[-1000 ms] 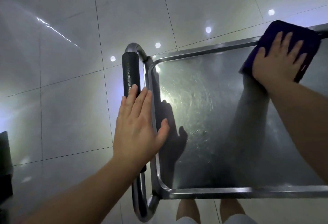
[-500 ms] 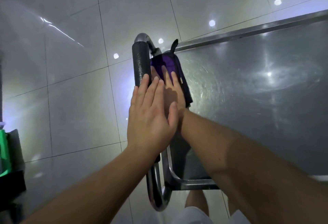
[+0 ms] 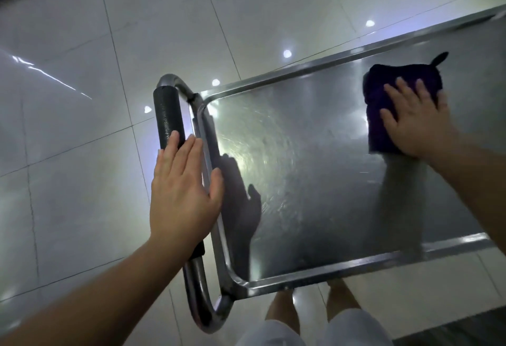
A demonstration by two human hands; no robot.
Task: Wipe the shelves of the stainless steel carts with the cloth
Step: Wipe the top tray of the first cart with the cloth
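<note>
In the head view, the right hand [image 3: 416, 124] is lying flat on the purple cloth [image 3: 383, 104] at the upper right of the frame, with its fingers straight and spread, pressing the cloth down on the shelf [image 3: 315, 181] and not curling around it. The cloth is sitting right under the fingers and is sticking out past them toward the top and the left of the frame. The left hand [image 3: 183, 189] is resting flat and loose at the middle left, lying across the black handle [image 3: 168, 115] and the shelf's left rim, holding nothing. The shelf's long side is running from the lower left of the frame up to the right. Most of the bare shiny metal is lying to the left of the cloth, between the two hands. So the next wipe probably needs to be going left along that long side, toward the handle. The right hand is the one near the cloth; the left hand is well apart from it.
</note>
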